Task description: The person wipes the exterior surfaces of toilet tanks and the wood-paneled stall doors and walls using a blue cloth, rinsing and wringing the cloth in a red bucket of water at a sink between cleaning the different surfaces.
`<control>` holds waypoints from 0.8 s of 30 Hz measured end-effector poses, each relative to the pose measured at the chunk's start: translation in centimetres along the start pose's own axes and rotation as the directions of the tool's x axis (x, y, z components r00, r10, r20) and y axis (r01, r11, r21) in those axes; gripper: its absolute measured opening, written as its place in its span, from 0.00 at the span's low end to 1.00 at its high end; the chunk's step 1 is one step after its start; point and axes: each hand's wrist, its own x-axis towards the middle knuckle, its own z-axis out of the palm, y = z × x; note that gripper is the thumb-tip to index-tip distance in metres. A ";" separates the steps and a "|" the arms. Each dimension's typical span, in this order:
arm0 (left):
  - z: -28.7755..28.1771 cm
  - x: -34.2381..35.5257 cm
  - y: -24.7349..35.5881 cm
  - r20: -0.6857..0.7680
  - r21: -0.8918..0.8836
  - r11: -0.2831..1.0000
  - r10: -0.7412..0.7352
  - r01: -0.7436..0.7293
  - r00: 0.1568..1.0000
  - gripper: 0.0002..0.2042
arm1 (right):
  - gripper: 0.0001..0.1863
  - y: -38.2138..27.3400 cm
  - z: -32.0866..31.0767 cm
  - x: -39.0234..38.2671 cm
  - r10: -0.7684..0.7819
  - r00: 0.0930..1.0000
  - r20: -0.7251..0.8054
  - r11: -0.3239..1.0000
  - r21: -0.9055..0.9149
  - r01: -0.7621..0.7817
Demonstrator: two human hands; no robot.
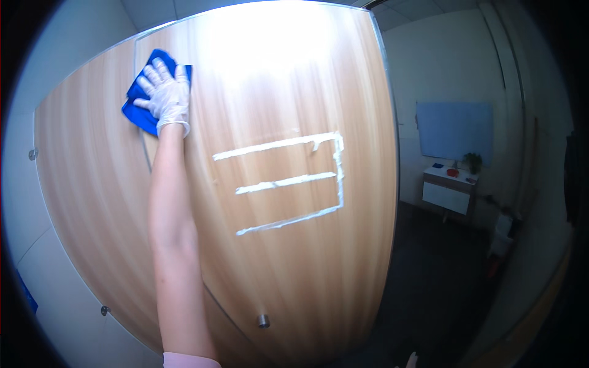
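Observation:
My left hand [163, 92], in a translucent glove, rests with fingers spread flat on a folded blue cloth [134, 115] against the upper wood-grain panel [288, 270]. The cloth lies over a vertical seam near the panel's top left. White tape-like strips [288, 148] form three rows joined at the right on the panel's middle, right of my arm. A small round metal knob [264, 320] sits low on the panel. At the bottom right edge only a small tip of my right hand [412, 359] shows, too little to make out its fingers.
The panel's right edge borders a darker room with a wall mirror [454, 126] above a white vanity [445, 196], a red bowl [453, 172] and a plant [472, 161]. A pale bin-like object [502, 236] stands at right. A pale tiled wall [21, 184] is at far left.

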 end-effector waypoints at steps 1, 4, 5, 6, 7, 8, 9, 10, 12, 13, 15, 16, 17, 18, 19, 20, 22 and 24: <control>0.0 0.0 0.9 0.007 -0.015 0.997 -0.071 0.071 0.997 0.35 | 0.38 0.4 0.3 1.0 -0.096 0.994 -0.044 0.995 0.011 0.096; -0.3 0.6 4.2 0.043 -0.036 0.971 -0.234 0.236 0.971 0.37 | 0.39 0.0 0.0 6.9 -0.073 0.996 0.047 0.996 -0.038 0.075; 0.1 1.0 5.2 0.036 -0.038 0.970 -0.238 0.239 0.971 0.37 | 0.39 2.9 0.6 9.9 -0.117 0.992 0.053 0.987 0.118 0.110; -0.2 0.9 6.6 0.015 -0.018 0.980 -0.200 0.200 0.980 0.37 | 0.39 1.9 -0.3 11.4 -0.135 0.989 0.058 0.985 0.114 0.128; 0.5 0.7 8.2 -0.020 -0.021 0.990 -0.138 0.138 0.990 0.36 | 0.39 -0.1 -1.0 12.0 -0.049 0.989 0.142 0.997 0.069 0.039; 1.3 0.5 10.4 -0.053 -0.020 0.997 -0.075 0.074 0.996 0.36 | 0.39 -1.4 -1.6 12.8 0.044 0.975 0.219 0.999 0.016 -0.048; 0.8 0.0 13.5 -0.040 -0.021 1.000 -0.019 0.018 0.999 0.36 | 0.39 -1.7 -3.2 13.9 0.040 0.974 0.222 0.999 -0.001 -0.041; 0.7 -0.8 16.9 -0.035 -0.037 0.998 0.044 -0.046 0.998 0.36 | 0.39 -1.9 -3.2 15.2 0.039 0.969 0.244 0.999 0.002 -0.040; 1.6 -2.5 22.4 -0.075 -0.103 0.974 0.195 -0.202 0.978 0.35 | 0.39 -0.9 -3.2 17.0 0.047 0.956 0.291 0.999 -0.006 -0.048; 2.1 -3.3 25.3 -0.079 -0.095 0.959 0.262 -0.269 0.962 0.35 | 0.40 -0.4 -3.3 17.7 0.056 0.949 0.312 0.998 -0.008 -0.056; 2.0 -5.0 30.5 -0.070 -0.097 0.916 0.383 -0.389 0.921 0.35 | 0.39 2.8 -2.7 19.7 0.011 0.955 0.298 0.997 -0.078 0.013; 1.7 -5.6 32.5 -0.054 -0.118 0.893 0.432 -0.435 0.900 0.35 | 0.39 3.9 -2.8 20.5 -0.036 0.958 0.284 0.986 -0.145 0.080; 1.8 -6.0 34.0 -0.064 -0.111 0.856 0.501 -0.505 0.863 0.35 | 0.39 4.9 -3.0 21.1 -0.032 0.957 0.288 0.985 -0.152 0.079; 2.3 -6.3 35.0 -0.074 -0.109 0.815 0.564 -0.569 0.823 0.34 | 0.39 5.5 -3.1 21.5 -0.144 0.956 0.256 0.984 -0.063 0.165; 2.4 -6.6 35.9 -0.104 -0.128 0.773 0.613 -0.622 0.783 0.34 | 0.39 6.3 -3.5 21.6 -0.249 0.944 0.217 0.968 0.023 0.250; -1.4 -9.1 37.4 -0.004 -0.359 0.695 0.667 -0.623 0.745 0.34 | 0.39 7.4 -3.5 22.0 -0.213 0.956 0.200 0.977 0.017 0.214; -3.3 -10.3 37.7 0.015 -0.357 0.675 0.695 -0.645 0.719 0.33 | 0.34 8.4 -3.3 22.3 -0.115 0.984 0.137 0.976 -0.168 0.137; -1.5 -11.8 38.0 -0.070 -0.348 0.635 0.716 -0.690 0.695 0.32 | 0.36 4.5 -6.3 21.3 0.017 0.966 0.258 1.000 -0.026 -0.011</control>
